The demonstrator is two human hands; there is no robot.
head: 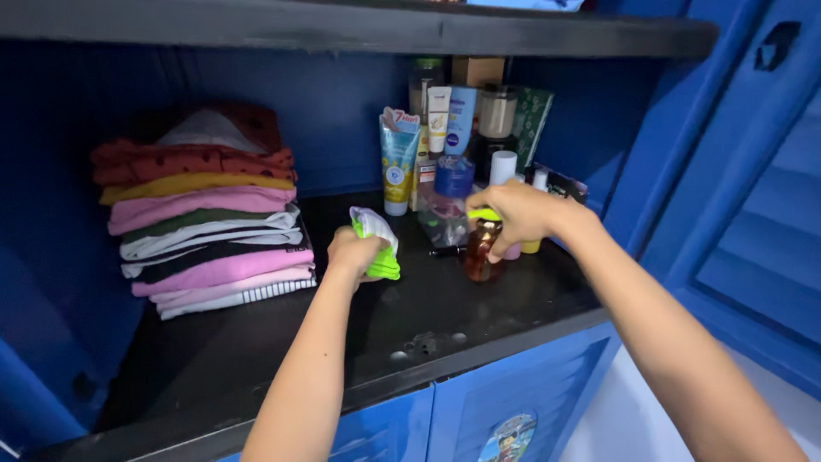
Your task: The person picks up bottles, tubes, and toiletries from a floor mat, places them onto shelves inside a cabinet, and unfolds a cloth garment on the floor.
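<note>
My left hand (351, 254) is closed around a bright green cloth (382, 259) with a pale part on top, held just above the black shelf (256, 342). My right hand (513, 216) grips the yellow cap of a small amber bottle (481, 254) that stands on the shelf, right of the cloth. Behind the bottle stands a clear bottle with a blue lid (448, 198).
A pile of folded clothes (205, 214) fills the shelf's left side. Tubes, jars and small bottles (462, 120) crowd the back right corner. Another shelf (359, 30) runs overhead. A blue louvred door (744, 197) stands open at right; blue cabinet doors (479, 411) lie below.
</note>
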